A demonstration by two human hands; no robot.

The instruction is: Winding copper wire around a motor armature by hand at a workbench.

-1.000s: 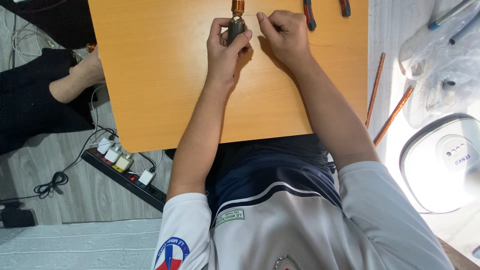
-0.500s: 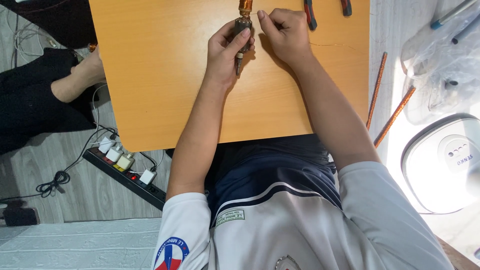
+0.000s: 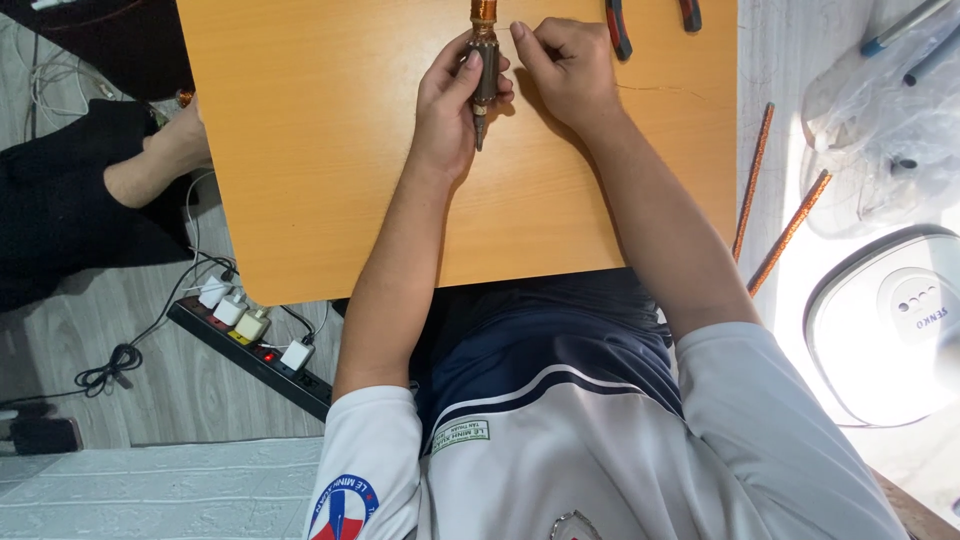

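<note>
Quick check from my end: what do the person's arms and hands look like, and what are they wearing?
Both hands, the left hand and the right hand, are bare: no gloves, rings or watch visible. The forearms are uncovered too. The white short sleeves end above the elbows; the left one carries a round red-and-blue emblem. The shirt has a navy panel with a white stripe at the chest.

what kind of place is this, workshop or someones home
Likely a home floor workspace: a low orange table on wood-look flooring, a power strip with chargers, and copper-wound rods lying beside it.
</note>
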